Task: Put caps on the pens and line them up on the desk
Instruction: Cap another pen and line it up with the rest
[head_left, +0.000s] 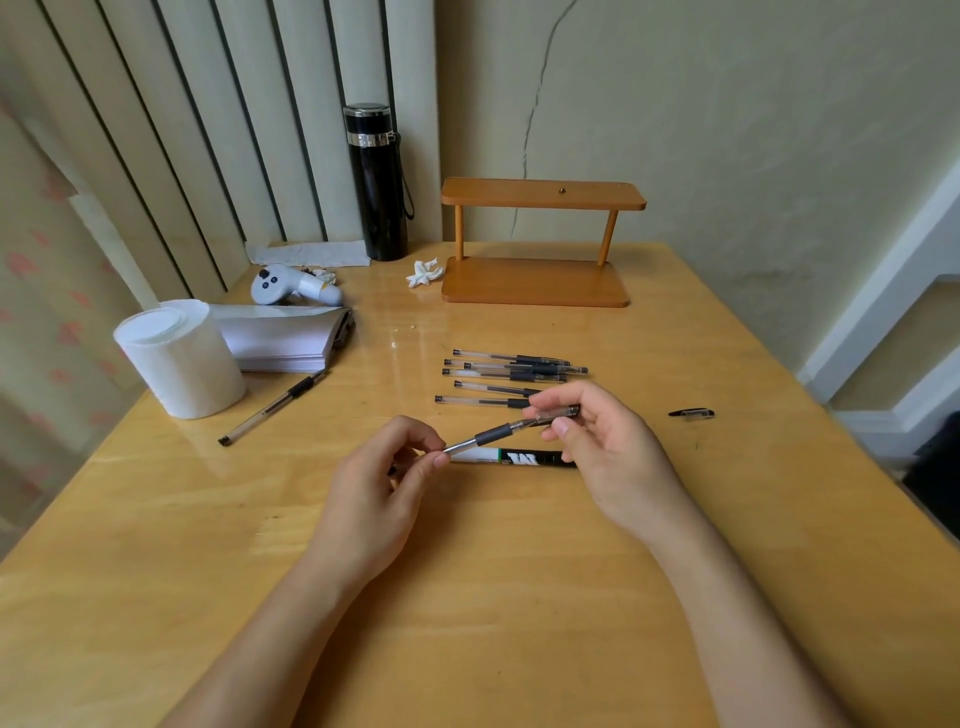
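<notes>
So both hands are up over the middle of the surface (519, 571) with one pen (511, 427) held between them. The right hand (597, 441) has its fingers (537, 402) pinched on the clear barrel end, and the left hand (387, 473) has its fingers (434, 457) closed around the tip end, so the pen slants up toward the right. Can't tell if there's a cap in that left hand or not.

Right under the pen, flat on the surface, lies a black and white box (511, 457). Just past the hands there's a row of pens (506, 376), lying side by side, roughly parallel. One lone pen (272, 408) sits off toward the left edge, just beside a white roll (179, 358). A loose black cap (691, 413) is lying toward the right edge, well apart from the rest.
</notes>
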